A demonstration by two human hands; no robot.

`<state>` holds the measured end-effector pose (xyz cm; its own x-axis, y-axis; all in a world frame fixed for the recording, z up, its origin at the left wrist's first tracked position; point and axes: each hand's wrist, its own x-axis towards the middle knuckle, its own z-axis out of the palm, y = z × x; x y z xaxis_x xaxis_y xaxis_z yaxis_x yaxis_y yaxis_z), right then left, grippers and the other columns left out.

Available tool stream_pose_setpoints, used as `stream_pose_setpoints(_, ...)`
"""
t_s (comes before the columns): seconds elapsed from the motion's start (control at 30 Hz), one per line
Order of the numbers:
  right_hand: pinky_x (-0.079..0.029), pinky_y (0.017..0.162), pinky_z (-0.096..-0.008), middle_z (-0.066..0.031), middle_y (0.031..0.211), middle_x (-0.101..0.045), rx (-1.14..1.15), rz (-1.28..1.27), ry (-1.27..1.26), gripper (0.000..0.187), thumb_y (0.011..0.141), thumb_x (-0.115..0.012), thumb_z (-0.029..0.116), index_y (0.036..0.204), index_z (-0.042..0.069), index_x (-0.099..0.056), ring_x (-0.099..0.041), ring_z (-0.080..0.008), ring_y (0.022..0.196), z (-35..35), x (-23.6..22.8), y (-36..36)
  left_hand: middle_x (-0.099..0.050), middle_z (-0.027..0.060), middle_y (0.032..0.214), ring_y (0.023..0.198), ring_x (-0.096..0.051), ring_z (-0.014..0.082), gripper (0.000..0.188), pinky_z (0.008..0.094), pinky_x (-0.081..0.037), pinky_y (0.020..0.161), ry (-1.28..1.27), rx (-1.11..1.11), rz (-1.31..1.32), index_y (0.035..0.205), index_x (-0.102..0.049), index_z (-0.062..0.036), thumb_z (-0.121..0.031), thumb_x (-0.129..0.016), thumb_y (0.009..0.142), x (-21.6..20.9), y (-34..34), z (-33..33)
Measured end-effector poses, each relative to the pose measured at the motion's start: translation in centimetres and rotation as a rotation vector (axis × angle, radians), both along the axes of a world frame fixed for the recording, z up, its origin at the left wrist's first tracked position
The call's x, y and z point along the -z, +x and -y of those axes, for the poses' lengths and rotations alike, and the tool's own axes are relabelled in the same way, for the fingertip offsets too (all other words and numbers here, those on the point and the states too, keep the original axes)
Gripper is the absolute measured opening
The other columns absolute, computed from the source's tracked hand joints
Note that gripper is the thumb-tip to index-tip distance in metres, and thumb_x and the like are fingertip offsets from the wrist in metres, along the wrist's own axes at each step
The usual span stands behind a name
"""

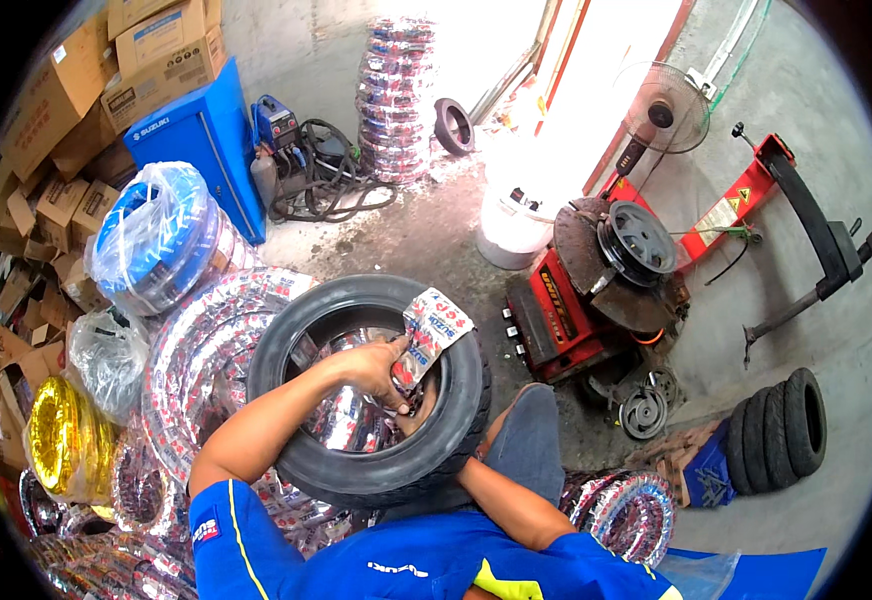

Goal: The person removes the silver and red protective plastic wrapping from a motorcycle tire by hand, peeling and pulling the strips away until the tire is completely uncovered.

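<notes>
Black tyre (356, 470) stands on edge against my lap, tread toward me, its opening facing up to the camera. My left hand (376, 365) reaches over the top into the hole, fingers pinched on the printed wrapping strip (434, 330), which arches up over the far sidewall. My right hand (418, 408) comes from underneath, mostly hidden behind the left hand and the rim of the tyre; cannot tell if it grips anything. Foil-wrapped tyres (196, 370) lie stacked just left of the tyre and under it. Blue wrapped bundle (156, 235) and gold one (61, 440) further left. Red tyre changer (596, 290) stands to the right on the concrete floor (816, 380), bare tyres (781, 425) beyond
</notes>
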<state>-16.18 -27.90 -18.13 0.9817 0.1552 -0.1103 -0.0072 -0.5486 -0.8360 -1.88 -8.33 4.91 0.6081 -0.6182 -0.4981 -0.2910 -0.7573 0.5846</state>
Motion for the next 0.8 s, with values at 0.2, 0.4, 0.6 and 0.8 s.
stream_pose_setpoints(0.2, -0.051, 0.091, -0.0383, -0.013, 0.104, -0.07, -0.019, -0.015, 0.038, 0.043, 0.093, -0.075, 0.02, 0.127, -0.001, -0.061, -0.064, -0.0251, 0.098, 2.8, -0.8, 2.6, -0.075, 0.0117, 0.109, 0.102, -0.069, 0.0208, 0.086, 0.0322, -0.055, 0.094, -0.316, -0.334, -0.148, 0.145, -0.059, -0.0021, -0.006, -0.085, 0.063, -2.1, 0.2, -0.5)
stream_pose_setpoints(0.4, -0.053, 0.087, -0.0344, -0.0104, 0.097, -0.072, 0.333, 0.206, 0.217, 0.035, 0.1, -0.071, 0.023, 0.123, -0.003, -0.065, -0.065, -0.0194, 0.091, 8.1, -4.9, 8.6, -0.068, 0.0259, 0.127, 0.101, -0.072, 0.0246, 0.088, 0.0336, -0.058, 0.085, -0.473, -0.568, -0.042, 0.151, -0.043, 0.0124, -0.009, -0.078, 0.073, -3.0, 2.2, -2.8)
stream_pose_setpoints(0.6, -0.052, 0.101, -0.0397, -0.0167, 0.129, -0.066, 0.163, 0.346, 0.611, 0.079, 0.09, -0.083, 0.035, 0.151, 0.001, -0.045, -0.065, -0.0264, 0.118, 9.1, -19.9, 13.3, -0.069, 0.0192, 0.119, 0.098, -0.07, 0.0212, 0.073, 0.0314, -0.057, 0.081, -0.863, -0.764, -0.109, 0.141, -0.051, 0.0126, -0.008, -0.079, 0.077, -3.1, 2.0, -2.9)
stream_pose_setpoints(0.8, -0.029, 0.123, -0.0554, -0.029, 0.164, -0.033, -0.391, 0.391, -0.198, 0.15, 0.053, -0.099, 0.051, 0.168, 0.011, -0.012, -0.035, -0.0468, 0.149, 2.3, -28.8, 14.1, -0.063, 0.0195, 0.132, 0.113, -0.065, 0.023, 0.077, 0.0353, -0.052, 0.1, -1.087, -0.736, -0.165, 0.145, -0.047, 0.0088, -0.016, -0.083, 0.081, -2.0, 2.3, -4.1)
